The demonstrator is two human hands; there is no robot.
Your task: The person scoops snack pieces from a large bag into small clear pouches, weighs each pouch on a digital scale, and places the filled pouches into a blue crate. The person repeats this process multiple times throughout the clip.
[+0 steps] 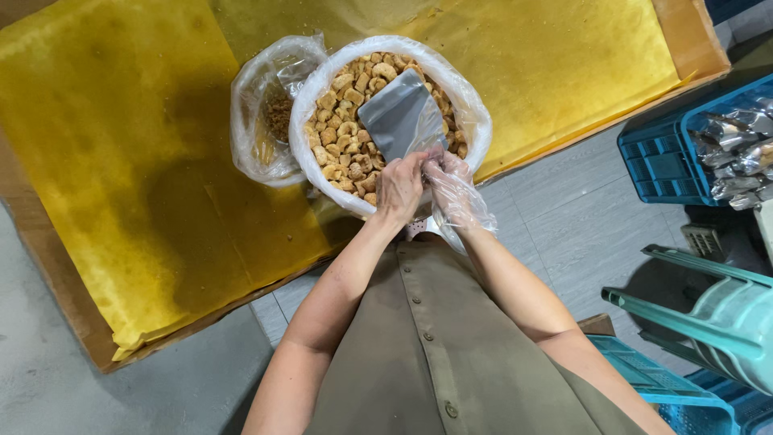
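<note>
A yellow-lined tray (121, 161) sits on a grey floor (580, 217). Both hands, left (400, 187) and gloved right (452, 187), pinch a silver pouch (400, 117) at 12 o'clock over a snack bag (342, 129).

Beyond the hands we see a wide shallow cardboard tray (48, 266) lined with yellow paper (121, 145), resting on a floor of pale grey tiles (580, 217). To their right stand a blue plastic crate (656, 161) and stacked green plastic chairs (717, 322), under even, soft light.
</note>
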